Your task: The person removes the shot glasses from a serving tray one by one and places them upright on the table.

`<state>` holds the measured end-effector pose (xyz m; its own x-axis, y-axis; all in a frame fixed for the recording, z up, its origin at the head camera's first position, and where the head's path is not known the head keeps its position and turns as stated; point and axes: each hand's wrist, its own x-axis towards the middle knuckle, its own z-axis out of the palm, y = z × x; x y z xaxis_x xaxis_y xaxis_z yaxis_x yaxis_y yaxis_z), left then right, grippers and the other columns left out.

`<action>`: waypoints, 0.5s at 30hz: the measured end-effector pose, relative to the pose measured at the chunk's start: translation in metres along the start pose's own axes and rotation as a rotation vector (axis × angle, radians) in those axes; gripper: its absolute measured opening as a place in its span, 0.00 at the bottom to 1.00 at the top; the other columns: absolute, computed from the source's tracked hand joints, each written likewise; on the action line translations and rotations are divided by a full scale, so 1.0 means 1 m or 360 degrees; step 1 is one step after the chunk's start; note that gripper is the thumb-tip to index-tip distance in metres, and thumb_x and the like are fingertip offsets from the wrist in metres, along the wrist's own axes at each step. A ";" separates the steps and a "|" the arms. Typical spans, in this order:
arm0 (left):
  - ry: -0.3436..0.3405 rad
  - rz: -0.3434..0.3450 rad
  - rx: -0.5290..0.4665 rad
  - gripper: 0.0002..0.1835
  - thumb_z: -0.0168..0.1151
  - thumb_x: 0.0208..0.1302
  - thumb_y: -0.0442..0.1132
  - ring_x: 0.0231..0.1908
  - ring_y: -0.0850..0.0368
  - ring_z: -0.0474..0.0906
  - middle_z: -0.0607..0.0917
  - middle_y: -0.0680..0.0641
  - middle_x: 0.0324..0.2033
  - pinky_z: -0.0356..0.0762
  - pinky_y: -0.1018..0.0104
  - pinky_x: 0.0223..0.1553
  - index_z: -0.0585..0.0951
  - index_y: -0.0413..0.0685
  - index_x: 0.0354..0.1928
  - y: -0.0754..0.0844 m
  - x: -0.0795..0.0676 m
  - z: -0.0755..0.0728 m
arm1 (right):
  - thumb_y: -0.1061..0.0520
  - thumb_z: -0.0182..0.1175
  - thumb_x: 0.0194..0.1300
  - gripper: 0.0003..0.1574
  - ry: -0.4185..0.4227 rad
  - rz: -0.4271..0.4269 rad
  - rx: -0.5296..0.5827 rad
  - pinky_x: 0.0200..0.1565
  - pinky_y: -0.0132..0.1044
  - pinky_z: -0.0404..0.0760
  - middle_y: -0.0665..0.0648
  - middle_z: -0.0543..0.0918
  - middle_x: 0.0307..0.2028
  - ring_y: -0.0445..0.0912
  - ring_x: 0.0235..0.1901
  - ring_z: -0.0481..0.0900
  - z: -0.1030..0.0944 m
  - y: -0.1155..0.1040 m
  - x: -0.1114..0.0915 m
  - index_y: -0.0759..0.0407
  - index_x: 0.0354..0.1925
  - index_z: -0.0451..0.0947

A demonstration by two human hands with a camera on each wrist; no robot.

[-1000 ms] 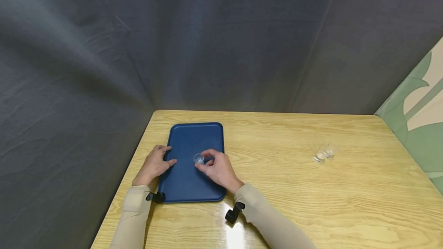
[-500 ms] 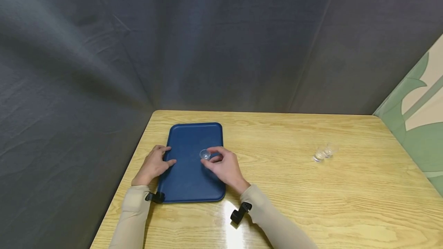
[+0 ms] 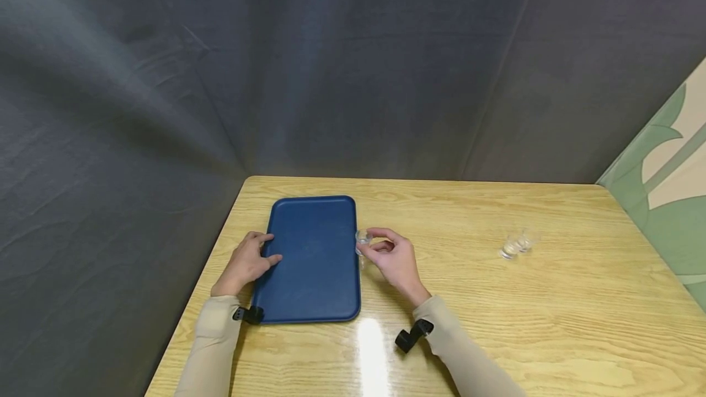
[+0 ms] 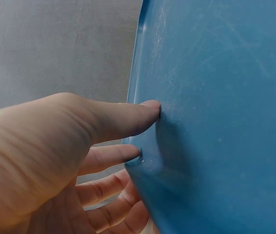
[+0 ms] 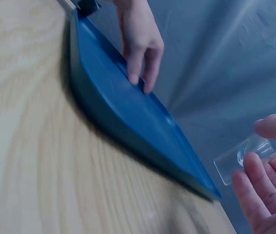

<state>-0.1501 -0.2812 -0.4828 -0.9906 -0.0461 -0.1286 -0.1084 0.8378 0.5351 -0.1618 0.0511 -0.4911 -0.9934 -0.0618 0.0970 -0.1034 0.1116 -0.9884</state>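
In the head view my left hand (image 3: 246, 264) rests at the left edge of a blue tray (image 3: 309, 299). The left wrist view has its thumb tip on the tray's inner face, one fingertip at the rim and the other fingers outside the edge. My right hand (image 3: 398, 260) holds a small clear shot glass (image 3: 363, 237) between thumb and fingers, level with the tray's right edge. Seen from the right wrist, the shot glass (image 5: 228, 161) is tilted in that view, and the fingers partly cover it.
Further small clear glasses (image 3: 510, 247) stand close together on the right of the wooden table (image 3: 469, 274); their exact number is hard to tell. Dark curtains (image 3: 358, 78) hang behind and at the left. A leaf-patterned panel (image 3: 662, 201) borders the right side.
My right hand has moved right with the shot glass, from over the middle of the tray to its right edge. My left hand has stayed at the tray's left edge.
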 end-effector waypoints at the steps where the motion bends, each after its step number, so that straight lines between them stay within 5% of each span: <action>1: -0.0002 0.0001 -0.0001 0.34 0.69 0.72 0.42 0.61 0.32 0.78 0.72 0.29 0.70 0.77 0.36 0.63 0.73 0.33 0.74 0.000 0.000 0.000 | 0.61 0.79 0.61 0.23 0.0024 0.0001 -0.0009 0.33 0.27 0.83 0.66 0.91 0.47 0.37 0.34 0.88 -0.006 0.001 0.000 0.63 0.55 0.88; 15: -0.0030 -0.0011 -0.0008 0.35 0.68 0.74 0.43 0.63 0.31 0.77 0.69 0.28 0.72 0.77 0.35 0.64 0.71 0.32 0.75 -0.001 0.000 0.000 | 0.52 0.76 0.67 0.25 0.0341 0.0061 -0.0156 0.31 0.25 0.81 0.64 0.89 0.51 0.31 0.34 0.87 -0.094 0.021 0.003 0.62 0.57 0.86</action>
<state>-0.1504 -0.2826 -0.4832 -0.9881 -0.0417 -0.1478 -0.1158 0.8347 0.5384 -0.1714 0.1460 -0.5005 -0.9836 0.1548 0.0928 -0.0596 0.2064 -0.9766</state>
